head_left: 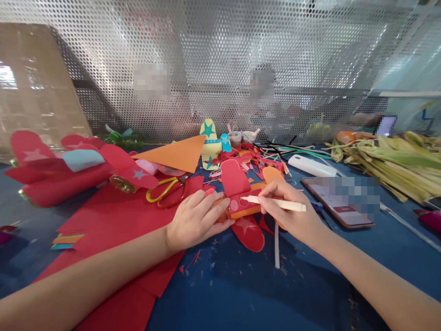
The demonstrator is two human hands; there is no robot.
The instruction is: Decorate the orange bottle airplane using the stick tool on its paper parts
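A red and orange paper airplane (236, 177) lies crosswise before me, with rounded wings above and below its body. My left hand (198, 216) is wrapped over its left end, fingers curled on the body. Between the thumb and fingers of my right hand (292, 209) is a white marker pen (287, 204). Its tip is at the red strip on the body, where pale round outlines show. The lower wing carries a pale star. To the left of my left hand lie yellow and red-handled scissors (165, 191), partly on red paper (127, 230).
Finished-looking red paper airplanes (65, 179) lie at the left near a cardboard box (37, 82). An orange sheet (175, 154) and paper scraps (250, 156) are behind. To the right are a white glue gun (312, 165), a phone (337, 202) and dry husks (389, 161).
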